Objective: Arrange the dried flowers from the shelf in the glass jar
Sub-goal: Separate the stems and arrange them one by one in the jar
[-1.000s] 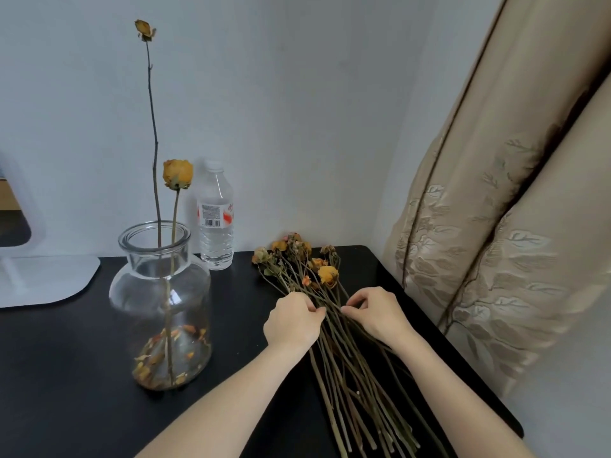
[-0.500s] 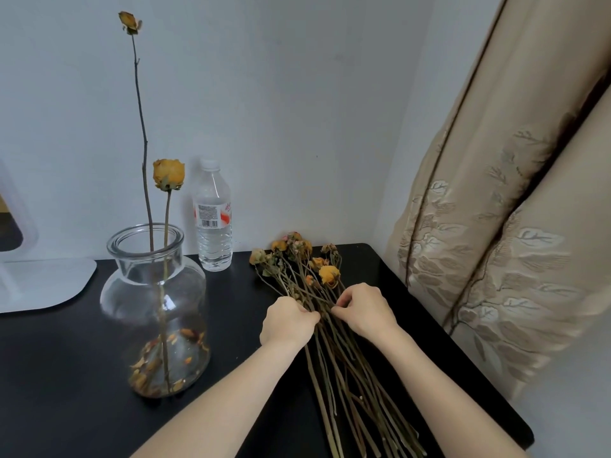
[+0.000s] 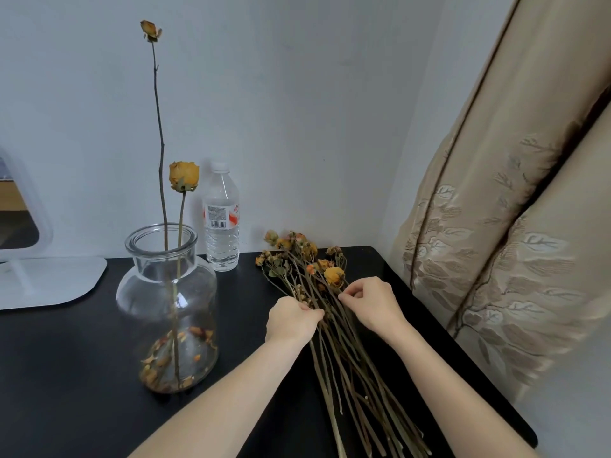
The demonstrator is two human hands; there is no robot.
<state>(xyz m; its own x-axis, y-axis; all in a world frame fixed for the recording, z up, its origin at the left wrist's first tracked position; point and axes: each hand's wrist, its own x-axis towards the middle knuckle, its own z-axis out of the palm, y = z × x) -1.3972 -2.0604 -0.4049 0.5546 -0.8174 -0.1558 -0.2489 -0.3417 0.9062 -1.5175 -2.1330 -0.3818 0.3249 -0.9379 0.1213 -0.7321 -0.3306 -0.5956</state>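
Observation:
A bundle of dried flowers (image 3: 334, 328) lies on the black table (image 3: 66, 375), heads toward the wall and stems toward me. My left hand (image 3: 291, 319) grips stems at the bundle's left side, fingers curled. My right hand (image 3: 370, 300) pinches a stem just below a yellow flower head (image 3: 334, 275). The glass jar (image 3: 168, 302) stands to the left with two dried yellow flowers in it: a tall one (image 3: 150, 28) and a shorter one (image 3: 183, 175). Loose petals lie on the jar's bottom.
A plastic water bottle (image 3: 221, 223) stands against the wall behind the jar. A white mirror stand (image 3: 43, 279) sits at the far left. A beige patterned curtain (image 3: 496, 226) hangs close along the table's right edge.
Both hands have slid up the bundle toward the flower heads. My right hand's fingers have closed onto a stem near the yellow head.

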